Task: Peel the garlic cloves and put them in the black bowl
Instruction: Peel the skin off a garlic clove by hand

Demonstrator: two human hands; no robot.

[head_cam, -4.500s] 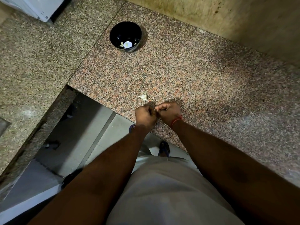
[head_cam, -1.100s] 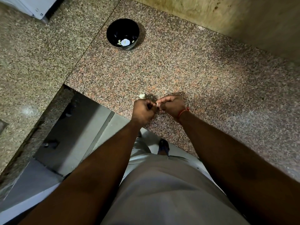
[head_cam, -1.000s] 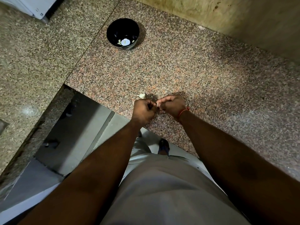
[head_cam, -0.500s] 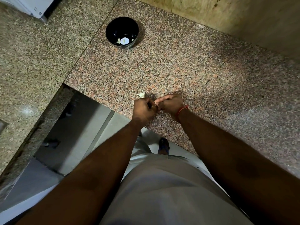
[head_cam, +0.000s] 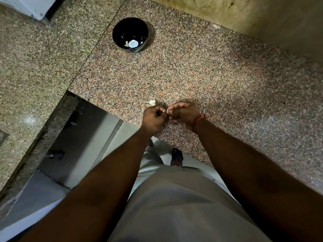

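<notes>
At the front edge of the granite counter (head_cam: pixel 218 81), my left hand (head_cam: pixel 153 117) and right hand (head_cam: pixel 185 112) meet, fingers curled, pinching a garlic clove (head_cam: pixel 167 111) between them. Another clove (head_cam: pixel 151 102) lies just beyond my left hand. The black bowl (head_cam: pixel 122 32), holding pale peeled pieces, sits well apart.

hands (head_cam: pixel 172 114) drawn slightly closer than a second ago, fingertips now meeting over the garlic clove (head_cam: pixel 168 111)

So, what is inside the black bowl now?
Inside the black bowl lie a few pale pieces, probably peeled garlic, near its front wall. Their number is unclear, and the front wall hides part of the bottom.
</notes>
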